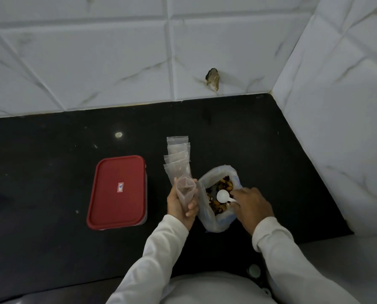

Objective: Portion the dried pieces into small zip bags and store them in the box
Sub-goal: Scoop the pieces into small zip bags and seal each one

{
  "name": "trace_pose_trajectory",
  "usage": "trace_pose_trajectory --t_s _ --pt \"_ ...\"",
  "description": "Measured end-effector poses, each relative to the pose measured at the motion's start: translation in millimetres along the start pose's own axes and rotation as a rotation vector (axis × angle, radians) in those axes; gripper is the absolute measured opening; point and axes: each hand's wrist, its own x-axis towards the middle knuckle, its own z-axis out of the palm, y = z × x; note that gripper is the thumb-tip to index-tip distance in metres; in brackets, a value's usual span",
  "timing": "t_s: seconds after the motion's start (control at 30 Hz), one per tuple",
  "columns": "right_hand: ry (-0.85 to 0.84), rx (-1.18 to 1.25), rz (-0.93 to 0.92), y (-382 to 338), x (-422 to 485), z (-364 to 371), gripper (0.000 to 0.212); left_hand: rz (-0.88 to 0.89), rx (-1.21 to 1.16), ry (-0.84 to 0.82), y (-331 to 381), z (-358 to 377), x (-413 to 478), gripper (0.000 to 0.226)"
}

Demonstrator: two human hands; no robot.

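Dried pieces (221, 187), brown and orange-tan in mixed shapes, filled one open white plastic bag (211, 222) that stood on the desk (51, 172) near its front edge.

Item count, largest first:
- One black desk. Tiled walls (95, 62) bounded it at the back and on the right, meeting in a corner. One chipped spot (212, 80) marked the back wall.
- One box (117, 191), rectangular with rounded corners, closed by a red lid carrying one small label (120, 187). It lay left of the other items and touched none of them.
- One plastic bag, its mouth rolled open and the pieces exposed.
- At least four empty zip bags (178, 154), clear and overlapping in a row that ran from the held bag toward the back wall.
- One small zip bag (185, 191), held upright just left of the plastic bag, mouth open. No pieces could be seen in it.
- One white spoon (222, 196), its round bowl empty above the pieces.

Open desk surface extended left of the box, behind the row, and between the plastic bag and the right wall.

The left hand (180, 207) gripped the small zip bag with fingers curled round its lower half. The right hand (251, 207) pinched the spoon handle over the plastic bag's mouth.
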Motion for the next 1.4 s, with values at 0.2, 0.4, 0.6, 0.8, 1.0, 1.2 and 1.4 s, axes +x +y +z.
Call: trace_pose_trajectory --t_s 0.2,0.4,0.6,0.8,1.0,1.2,1.4 --pt "0.008 -0.040 -0.021 1.6 3.9 9.0 0.026 -0.031 0.011 -0.007 -11.0 -3.7 2.1 0.053" --pt "-0.037 -0.008 -0.023 -0.4 11.2 7.4 0.032 -0.027 0.099 0.076 -20.0 -3.1 5.4 0.053" --pt "0.025 0.312 -0.050 -3.1 3.5 8.6 0.023 -0.022 0.180 0.203 -27.1 -2.0 7.0 0.056" --pt "0.029 0.499 -0.030 -8.0 3.3 15.9 0.018 0.004 0.173 0.241 -29.9 1.3 8.5 0.053" --pt "-0.108 0.526 -0.004 -6.9 3.1 5.4 0.019 -0.006 0.167 0.249 -29.2 1.3 8.3 0.054" --pt "-0.126 0.720 0.150 -18.0 9.9 11.2 0.016 -0.016 0.160 0.259 -27.7 2.2 7.1 0.052" --pt "-0.209 0.979 0.290 -8.8 7.1 -2.8 0.016 0.018 0.140 0.245 -24.9 2.3 5.2 0.047"
